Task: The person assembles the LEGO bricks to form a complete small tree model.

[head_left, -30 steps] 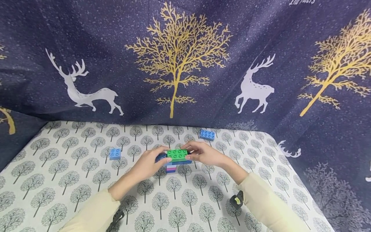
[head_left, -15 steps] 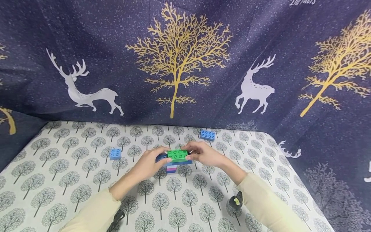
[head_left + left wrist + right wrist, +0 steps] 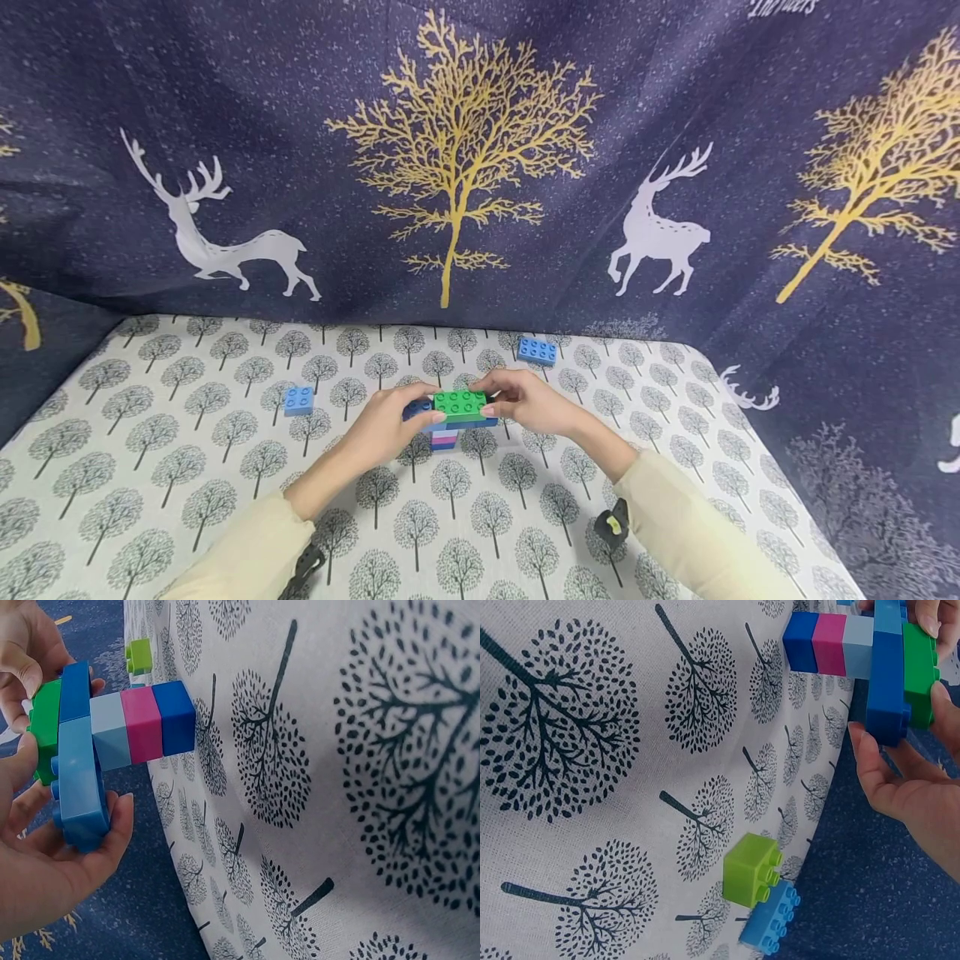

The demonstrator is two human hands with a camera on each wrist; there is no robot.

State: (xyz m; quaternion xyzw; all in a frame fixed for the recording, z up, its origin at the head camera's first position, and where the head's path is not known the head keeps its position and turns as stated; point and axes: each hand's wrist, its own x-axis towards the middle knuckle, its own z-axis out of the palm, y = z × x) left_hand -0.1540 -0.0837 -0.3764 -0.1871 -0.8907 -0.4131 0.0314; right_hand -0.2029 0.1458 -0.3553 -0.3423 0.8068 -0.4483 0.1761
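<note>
White cloth (image 3: 390, 462) with little trees is spread out, and a dark blue curtain (image 3: 555, 279) is hung behind. One green brick (image 3: 461, 404) is pinched from both ends, by the left hand (image 3: 386, 421) and the right hand (image 3: 534, 403). It is laid across two blue bricks (image 3: 78, 757), which are held up by a thin tower (image 3: 141, 725) with a pink middle. Whether the cloth is touched by the tower cannot quite be told.

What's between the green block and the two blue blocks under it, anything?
Nothing I can see. The green block lies against the two blue blocks, with the left hand and right hand touching it. I can't tell if it's pressed fully on.
</note>
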